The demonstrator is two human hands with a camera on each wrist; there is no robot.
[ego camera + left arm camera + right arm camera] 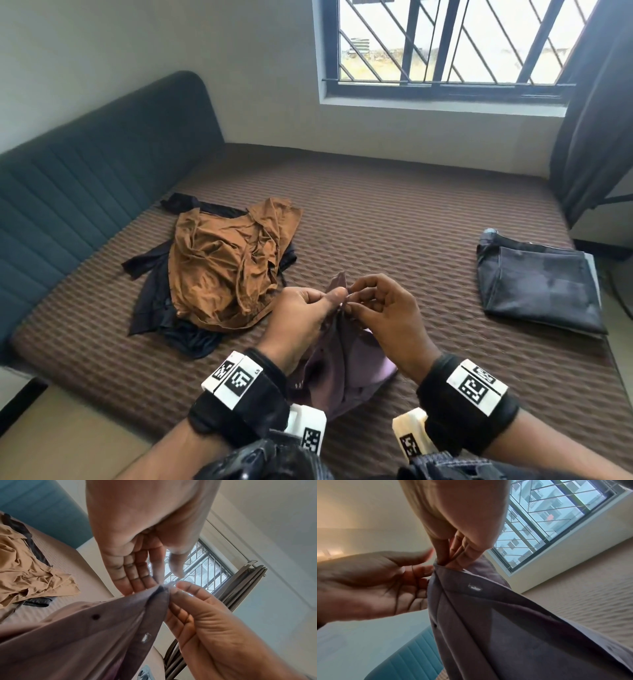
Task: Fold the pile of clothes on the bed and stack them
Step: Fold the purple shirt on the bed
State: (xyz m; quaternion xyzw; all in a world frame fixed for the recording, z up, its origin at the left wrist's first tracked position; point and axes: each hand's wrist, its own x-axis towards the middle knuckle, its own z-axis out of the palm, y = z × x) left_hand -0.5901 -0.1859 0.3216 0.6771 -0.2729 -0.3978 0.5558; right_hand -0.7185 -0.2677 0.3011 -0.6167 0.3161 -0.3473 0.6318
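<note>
Currently, item by item:

1. Mauve shirt (346,370) – button-front garment, held up above the near edge of the bed (394,212), lower part slumped on the mattress btwn the two wrists. Both wrist views show buttons/buttonholes along the placket, w/ the two front edges brought together at the top. Judged reason: fronts are being matched or buttoned so the shirt lies flat for folding.

2. Left hand (301,315) – thumb and forefinger pinching the shirt's top edge from the left; remaining fingers loosely extended in the left wrist view. Shirt hangs directly below and in front of it.

3. Right hand (383,318) – fingertips pinching the same top edge from the right, just beside the left thumb; other fingers curled. Cloth sits at the fingertips only, not in the palm. Judged reason: fine grip suits a small button or edge.

4. Brown garment (226,263) – crumpled, unfolded, atop black garments (154,301); this is the pile, left of the hands and apart from them. Judged: kept to one side as the "to do" stock.

5. Dark folded garment (537,287) – flat, squared, at the bed's right side, well apart from the pile. Judged: start of the finished stack; shirt prob. goes on it once folded.

6. Teal headboard (85,192) – runs along the left of the bed.

7. Barred window (445,44) & dark curtain (589,137) – on the far wall, beyond the bed.
</note>
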